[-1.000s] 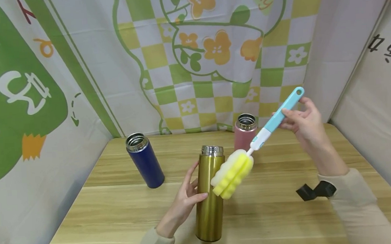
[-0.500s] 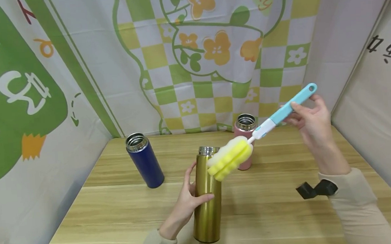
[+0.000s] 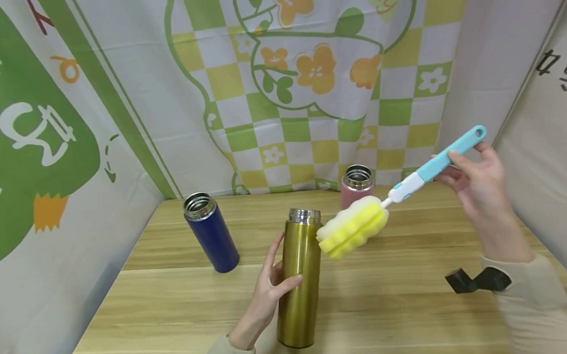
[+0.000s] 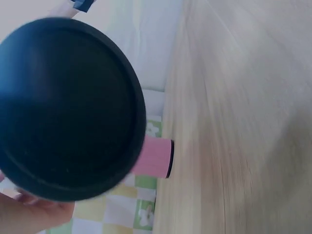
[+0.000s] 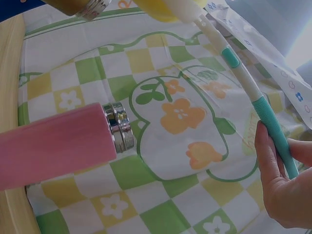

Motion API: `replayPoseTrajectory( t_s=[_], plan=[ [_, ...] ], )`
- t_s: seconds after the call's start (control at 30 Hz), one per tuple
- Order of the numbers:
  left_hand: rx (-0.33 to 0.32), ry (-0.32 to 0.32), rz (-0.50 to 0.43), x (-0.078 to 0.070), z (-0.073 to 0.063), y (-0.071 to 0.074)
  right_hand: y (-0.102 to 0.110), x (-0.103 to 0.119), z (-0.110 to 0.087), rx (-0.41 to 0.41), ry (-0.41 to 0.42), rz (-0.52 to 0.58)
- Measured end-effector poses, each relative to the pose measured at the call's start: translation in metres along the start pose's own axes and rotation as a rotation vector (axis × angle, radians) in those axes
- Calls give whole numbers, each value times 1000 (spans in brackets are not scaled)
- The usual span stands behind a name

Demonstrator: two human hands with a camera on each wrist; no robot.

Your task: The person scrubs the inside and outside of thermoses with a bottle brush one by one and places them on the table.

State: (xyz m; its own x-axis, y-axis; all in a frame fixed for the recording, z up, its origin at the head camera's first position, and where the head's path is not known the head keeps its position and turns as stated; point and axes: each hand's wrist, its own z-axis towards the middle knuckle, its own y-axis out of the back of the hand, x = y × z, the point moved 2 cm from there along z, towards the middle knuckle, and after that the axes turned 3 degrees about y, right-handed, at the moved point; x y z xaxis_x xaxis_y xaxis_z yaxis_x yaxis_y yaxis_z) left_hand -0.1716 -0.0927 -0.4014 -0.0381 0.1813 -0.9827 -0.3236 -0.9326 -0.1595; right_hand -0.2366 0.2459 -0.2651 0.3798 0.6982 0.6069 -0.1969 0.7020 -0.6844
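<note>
My left hand (image 3: 267,297) grips a gold thermos bottle (image 3: 300,284) around its middle. The bottle is uncapped, with a bare steel neck, and leans slightly to the right. Its round dark base (image 4: 68,107) faces the left wrist camera, raised off the table. In my right hand (image 3: 481,186) a bottle brush is pinched by its light-blue handle (image 3: 450,158) between thumb and fingers. The brush's yellow and white sponge head (image 3: 352,228) points down to the left, in the air just right of the bottle's neck.
An uncapped blue bottle (image 3: 213,238) stands at the left of the wooden table (image 3: 175,313). Toward the back, behind the sponge, is an uncapped pink bottle (image 3: 355,194). A patterned cloth (image 3: 295,133) hangs along the table's far edge.
My right hand has moved right with the brush, and the sponge has come away from in front of the gold bottle. The gold bottle has shifted slightly left and tilted a little more.
</note>
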Motion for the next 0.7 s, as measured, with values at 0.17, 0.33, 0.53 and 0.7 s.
replayPoseTrajectory(
  t_s=[0.17, 0.33, 0.53, 0.7],
  plan=[
    [16, 22, -125, -2, 0, -2, 3, 2, -2, -5, 0, -43],
    [49, 76, -223, -3, 1, -4, 5, 2, -3, 5, 2, -53],
    [46, 73, -246, -2, 3, -5, 6, 2, -4, -2, 1, -77],
    [11, 64, -186, -3, 1, -6, 7, 2, -3, -9, -3, -76]
  ],
)
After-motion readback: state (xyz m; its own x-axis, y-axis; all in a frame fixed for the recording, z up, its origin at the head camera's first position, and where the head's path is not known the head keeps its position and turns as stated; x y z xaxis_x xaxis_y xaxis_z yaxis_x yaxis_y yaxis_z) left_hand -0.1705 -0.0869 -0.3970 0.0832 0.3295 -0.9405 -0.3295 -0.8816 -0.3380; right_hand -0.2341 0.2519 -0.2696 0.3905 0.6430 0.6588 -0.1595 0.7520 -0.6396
